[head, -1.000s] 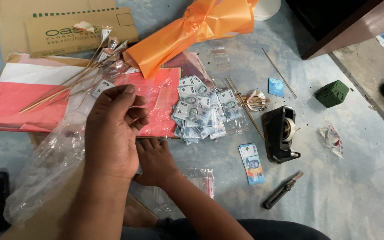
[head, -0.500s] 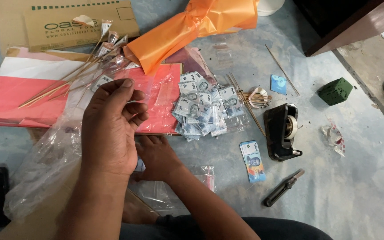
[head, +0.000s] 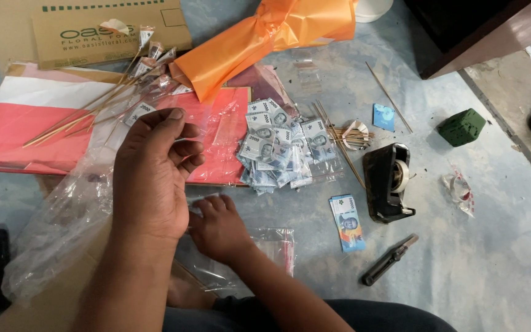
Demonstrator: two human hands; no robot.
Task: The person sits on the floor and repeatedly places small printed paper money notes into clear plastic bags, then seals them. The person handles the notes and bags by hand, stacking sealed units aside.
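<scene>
**Hands at work over the plastic sleeves**

Nearest in, the right hand (head: 216, 226) lies flat, fingers spread and holding nothing, on a small clear plastic sleeve (head: 265, 246) on the floor. Just above it, the left hand (head: 152, 175) hovers, fingers loosely curled, thumb raised; whether it pinches anything, I can't tell. Beyond the left hand, the banknote pile (head: 278, 147) sits beside the red paper (head: 38, 126). Right of the pile, the black tape dispenser (head: 388, 181). Farthest, the orange wrap (head: 265, 37).
</scene>
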